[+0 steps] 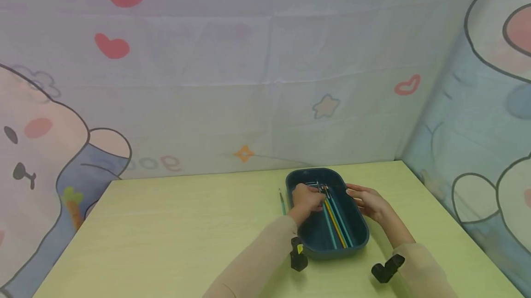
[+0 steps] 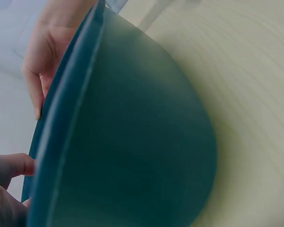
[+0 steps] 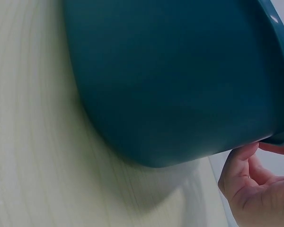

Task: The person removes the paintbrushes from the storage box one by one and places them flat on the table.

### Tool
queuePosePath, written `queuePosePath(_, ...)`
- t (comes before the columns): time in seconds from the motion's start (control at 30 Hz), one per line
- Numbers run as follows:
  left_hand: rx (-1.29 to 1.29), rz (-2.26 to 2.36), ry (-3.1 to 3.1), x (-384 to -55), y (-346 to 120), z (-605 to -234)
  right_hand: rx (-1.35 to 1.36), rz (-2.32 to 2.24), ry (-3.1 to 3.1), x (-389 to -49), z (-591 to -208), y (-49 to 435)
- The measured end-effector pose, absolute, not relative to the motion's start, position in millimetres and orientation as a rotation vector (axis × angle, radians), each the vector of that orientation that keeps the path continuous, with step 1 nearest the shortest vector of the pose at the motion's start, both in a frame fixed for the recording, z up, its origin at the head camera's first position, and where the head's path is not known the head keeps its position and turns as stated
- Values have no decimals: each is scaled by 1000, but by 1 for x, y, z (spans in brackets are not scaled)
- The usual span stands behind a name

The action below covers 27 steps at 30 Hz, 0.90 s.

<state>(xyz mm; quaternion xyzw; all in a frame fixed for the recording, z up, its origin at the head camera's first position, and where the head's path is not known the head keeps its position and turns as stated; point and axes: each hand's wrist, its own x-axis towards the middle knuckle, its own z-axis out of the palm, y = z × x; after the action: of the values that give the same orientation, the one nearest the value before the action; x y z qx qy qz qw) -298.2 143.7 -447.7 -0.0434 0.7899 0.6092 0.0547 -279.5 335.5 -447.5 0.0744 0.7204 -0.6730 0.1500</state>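
Note:
A dark teal plastic tray (image 1: pixel 311 242) with raised walls stands on the table. Inside it lie several slim teal and yellow sticks (image 1: pixel 338 224) with pale or silvery ends, like paintbrushes. My left hand (image 1: pixel 306 199) reaches over the left rim, its fingers among the upper ends of the sticks. Whether it pinches any is hidden; in the left wrist view the tray wall (image 2: pixel 142 123) covers the fingertips. My right hand (image 1: pixel 371 202) holds the right rim, with thumb and fingers against the tray's edge in the right wrist view. A similar teal stick (image 1: pixel 282 201) lies outside, left of the tray.
The pale yellow table (image 1: pixel 178 229) extends far to the left of the tray. Behind it hangs a printed cloth (image 1: pixel 228 81), and another patterned cloth (image 1: pixel 469 150) stands along the right side. Each wrist carries a small black camera mount (image 1: pixel 297 256).

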Motion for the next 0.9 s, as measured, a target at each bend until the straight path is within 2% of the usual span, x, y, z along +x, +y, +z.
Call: queuePosePath(0.9, -89, 1884, 2334, -294, 135, -422, 229, -1951, 2062, -278, -447, 336)
